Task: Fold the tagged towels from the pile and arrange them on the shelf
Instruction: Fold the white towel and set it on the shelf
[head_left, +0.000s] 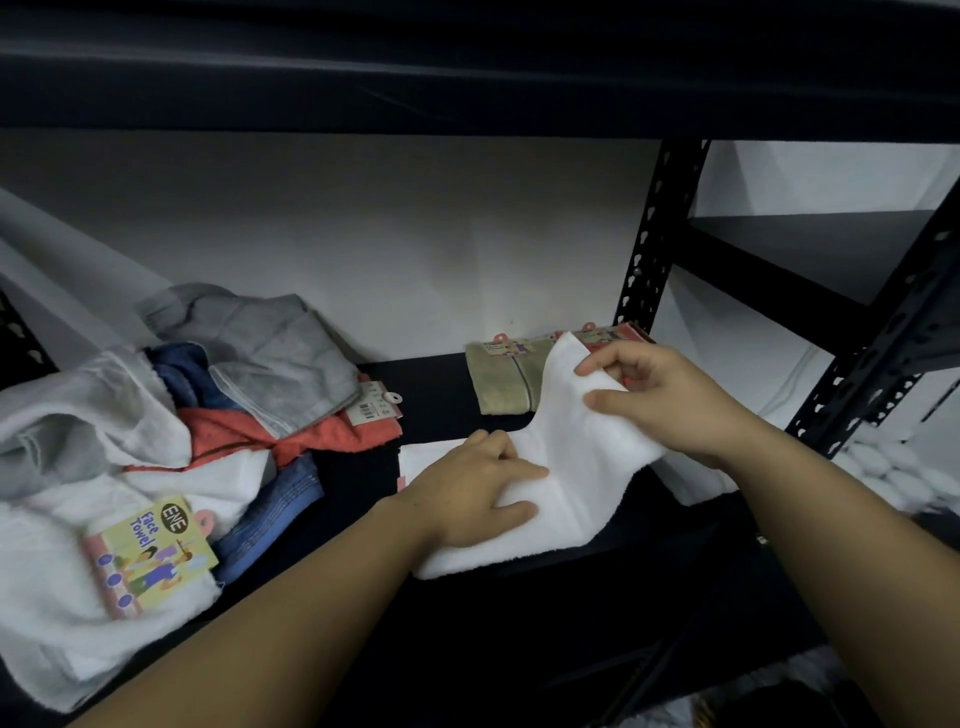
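Left hand (475, 491) lies flat with straight fingers, pressing the near half of the white towel (566, 499) onto the dark shelf (441, 395). Right hand (660, 395) pinches the towel's raised far edge between thumb and fingers. Fold is under way. The unfolded pile (156, 431) sits at the left; a folded beige towel (501, 379) rests at the back, with a red one apparently beside it. Recommended: keep the pressing hand at the crease, bring the lifted edge over squarely so corners meet, then smooth outward before placing beside the folded stock.
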